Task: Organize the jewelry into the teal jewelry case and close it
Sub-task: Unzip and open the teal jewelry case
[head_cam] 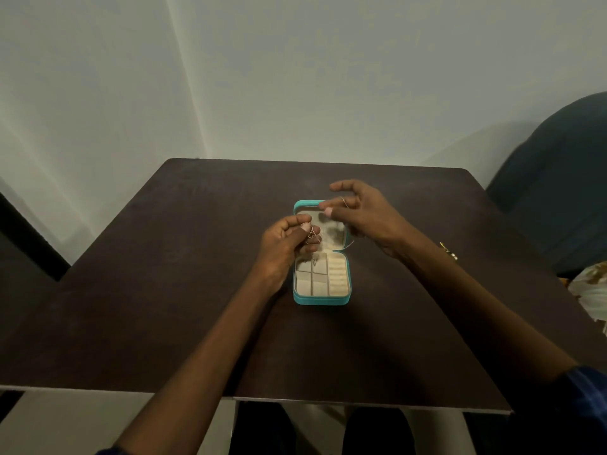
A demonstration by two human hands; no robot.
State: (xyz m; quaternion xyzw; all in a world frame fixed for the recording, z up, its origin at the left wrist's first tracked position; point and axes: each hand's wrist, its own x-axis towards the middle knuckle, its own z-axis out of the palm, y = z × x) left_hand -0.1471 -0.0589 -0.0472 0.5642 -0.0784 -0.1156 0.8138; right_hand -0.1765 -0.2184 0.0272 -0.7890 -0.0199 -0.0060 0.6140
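Observation:
The teal jewelry case (321, 301) lies open on the dark table, its cream compartments facing up and its lid laid back toward the far side. My left hand (285, 247) hovers over the case's left edge and pinches a thin silver chain (312, 236) that dangles above the compartments. My right hand (361, 215) is above the lid with its fingers spread and loosely curved; a ring shows on one finger. Whether it holds the chain's other end is unclear.
The dark brown table (164, 290) stands against a pale wall. A dark blue chair (565, 178) is at the right. A small gold piece (448, 251) lies on the table beside my right forearm. Patterned cloth (591, 293) shows at the right edge.

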